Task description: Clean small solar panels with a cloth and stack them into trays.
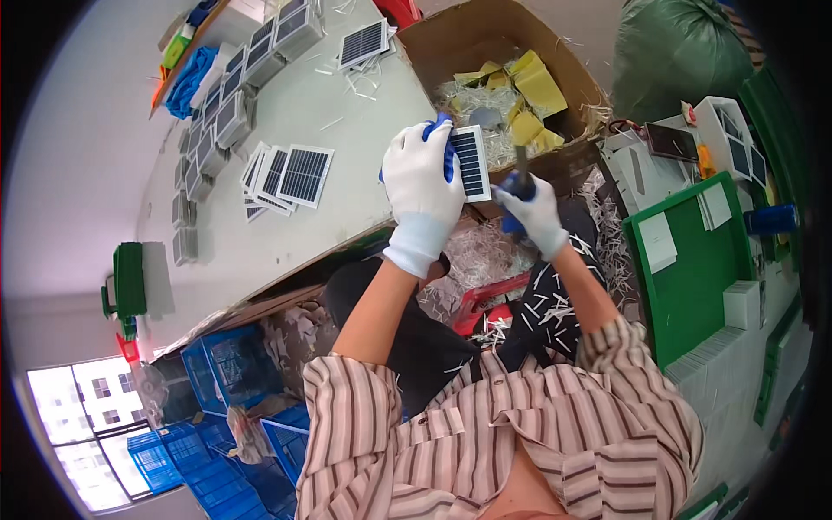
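In front of my chest, my left hand (420,178), in a white glove with blue fingertips, is closed on a small solar panel (471,165) with dark cells and a white border. My right hand (536,212), gloved alike, is wrapped round a knife-like tool (521,163) whose dark blade points upward. Motion blurs it, so its exact kind cannot be told. The tool is close to the panel's right edge; whether they touch is unclear. Thin white strips (542,303) lie scattered over my dark trousers.
On the table (347,130) lie loose solar panels (303,176) and stacked ones (234,120). A cardboard box (451,39) beyond my hands holds yellow pieces and white strips. To the right are a green tray (693,286) and a green sack (680,61); blue crates (230,368) stand lower left.
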`<state>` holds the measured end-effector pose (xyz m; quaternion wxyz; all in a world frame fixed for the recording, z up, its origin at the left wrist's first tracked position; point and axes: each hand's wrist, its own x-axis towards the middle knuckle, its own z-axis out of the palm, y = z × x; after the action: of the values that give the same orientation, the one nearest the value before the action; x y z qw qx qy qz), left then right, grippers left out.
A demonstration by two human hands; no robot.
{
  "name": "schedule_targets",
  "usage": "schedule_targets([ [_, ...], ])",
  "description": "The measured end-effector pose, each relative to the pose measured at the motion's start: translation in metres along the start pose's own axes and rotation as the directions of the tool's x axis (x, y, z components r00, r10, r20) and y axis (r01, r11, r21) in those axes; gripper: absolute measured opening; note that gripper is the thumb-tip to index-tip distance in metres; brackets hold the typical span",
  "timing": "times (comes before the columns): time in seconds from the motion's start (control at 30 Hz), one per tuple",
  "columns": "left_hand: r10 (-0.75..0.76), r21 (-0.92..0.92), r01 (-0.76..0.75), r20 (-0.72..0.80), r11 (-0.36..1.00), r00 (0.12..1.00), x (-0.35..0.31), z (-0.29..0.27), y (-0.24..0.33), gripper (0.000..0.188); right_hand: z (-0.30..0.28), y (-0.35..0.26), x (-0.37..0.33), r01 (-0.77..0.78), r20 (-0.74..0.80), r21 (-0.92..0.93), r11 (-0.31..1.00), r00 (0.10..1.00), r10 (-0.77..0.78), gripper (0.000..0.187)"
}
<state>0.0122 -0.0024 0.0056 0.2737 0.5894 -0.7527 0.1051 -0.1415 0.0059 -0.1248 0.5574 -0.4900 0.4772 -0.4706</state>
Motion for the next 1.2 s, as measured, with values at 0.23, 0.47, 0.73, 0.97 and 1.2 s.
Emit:
schedule_targets([
  [0.23, -0.073, -0.014, 0.073, -0.009, 0.997, 0.997, 0.006, 0.009, 0.008, 0.031, 0.027, -0.005, 0.025, 0.149, 0.177, 0.303, 0.941, 0.962, -0.209, 0.01],
  [0.47, -0.096, -0.003, 0.096, 0.008, 0.995, 0.995, 0.003, 0.005, 0.002, 0.039, 0.043, -0.011, -0.04, 0.111, 0.294, 0.177, 0.978, 0.942, -0.16, 0.025],
  [0.73, -0.043, 0.019, 0.043, 0.009, 0.999, 0.999, 0.005, 0.006, 0.014, 0.039, 0.094, 0.055, 0.053, 0.265, -0.294, 0.568, 0.779, 0.95, -0.109, 0.037],
  [0.97, 0.035, -0.124, -0.03, 0.043, 0.992, 0.998, 0.003, -0.002, -0.003, 0.043, 0.068, 0.016, 0.085, -0.309, 0.252, 0.859, 0.409, 0.949, 0.188, 0.03],
  [1.2, -0.047, 0.048, 0.044, 0.071, 0.998, 0.996, 0.003, -0.006, -0.001, 0.04, 0.023, 0.014, 0.035, 0.141, 0.155, 0.262, 0.955, 0.97, -0.186, 0.015],
])
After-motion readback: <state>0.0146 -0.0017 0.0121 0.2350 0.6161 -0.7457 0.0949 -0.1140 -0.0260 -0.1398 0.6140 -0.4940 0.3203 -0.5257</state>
